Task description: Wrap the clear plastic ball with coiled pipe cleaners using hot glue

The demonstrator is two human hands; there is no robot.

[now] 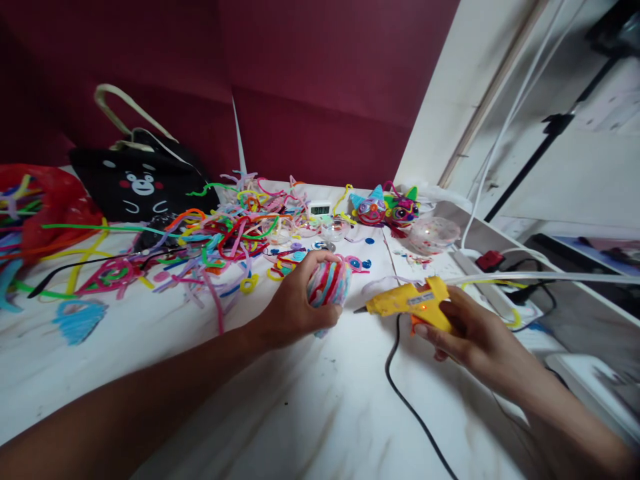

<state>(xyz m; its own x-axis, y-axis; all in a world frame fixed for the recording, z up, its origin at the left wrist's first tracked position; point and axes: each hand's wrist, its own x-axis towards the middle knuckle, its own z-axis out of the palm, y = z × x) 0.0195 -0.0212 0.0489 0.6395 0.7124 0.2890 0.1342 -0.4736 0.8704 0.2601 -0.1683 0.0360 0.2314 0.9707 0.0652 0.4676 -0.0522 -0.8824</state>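
My left hand (295,300) is wrapped around a ball covered in striped pipe cleaners (330,283), pink, red and light blue, held just above the table. Part of the ball is hidden behind my fingers and thumb. In my right hand (465,327) is a yellow hot glue gun (415,300), with its nozzle pointing left towards the ball and a gap between them. A small orange light glows on the gun's side, and my fingers are by its orange trigger. From the gun a black cord (400,380) runs down across the white table (280,413).
Loose pipe cleaners (235,233) heap across the back left, beside a black bag (135,187) and a red plastic bag (65,213). Behind the ball stand a small digital timer (320,209), two decorated pipe-cleaner figures (371,208) and a clear bowl (434,235). A power strip (493,293) lies at right.
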